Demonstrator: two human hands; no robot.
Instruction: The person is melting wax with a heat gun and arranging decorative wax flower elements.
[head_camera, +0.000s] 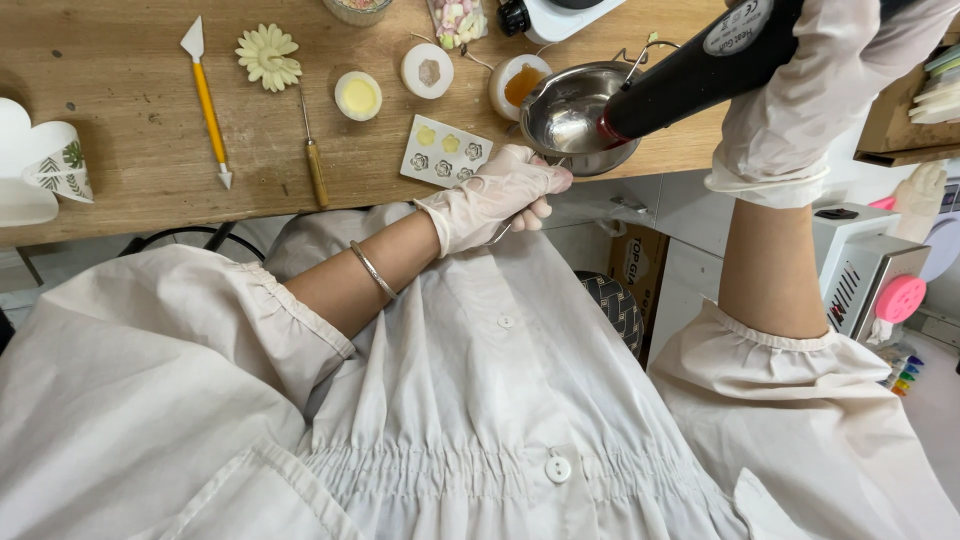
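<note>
Nearest me, my gloved left hand (495, 200) is closed around the handle of a small steel melting pot (572, 117), which sits at the wooden table's (130, 150) front edge. Judgement: thin metal, rigid, light, likely hot at the bowl, so the handle is the only safe hold. My gloved right hand (810, 90) wraps a black heat gun (690, 75), nozzle angled into the pot. Beyond: a white flower mould (446, 151), a yellow-handled sculpting tool (208, 100).

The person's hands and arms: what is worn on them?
Both the left hand and the right hand wear thin whitish disposable gloves. Loose cream sleeves with gathered cuffs are pushed up past the elbows. A thin silver bangle circles the left forearm.
</note>
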